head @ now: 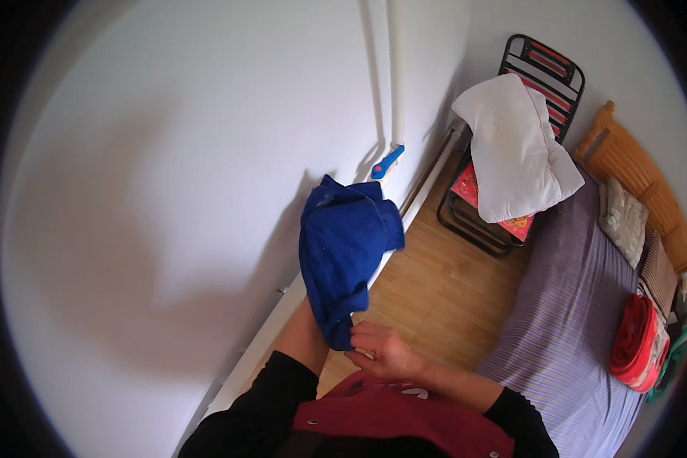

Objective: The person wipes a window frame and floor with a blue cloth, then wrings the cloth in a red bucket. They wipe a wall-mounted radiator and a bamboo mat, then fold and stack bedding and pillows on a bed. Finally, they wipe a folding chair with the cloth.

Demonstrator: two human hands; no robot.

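A dark blue cloth (343,246) hangs in front of me, close to the white wall. My left forearm (304,335) runs up under it, and the fabric hides my left hand, so its grip cannot be seen. At the cloth's lower edge, my right hand (385,350) pinches a fold between thumb and fingers. Just above the cloth is a blue valve lever (388,162) on a white pipe (397,74). A red apron (389,406) covers my front, below both hands.
A white pillow (518,151) lies on a black folding chair (578,86) at the upper right. Beside it stands a bed with a striped purple sheet (572,286) and a wooden headboard (641,183). A rolled red textile (635,343) rests there. A low pipe (435,172) follows the wall above the wooden floor (452,292).
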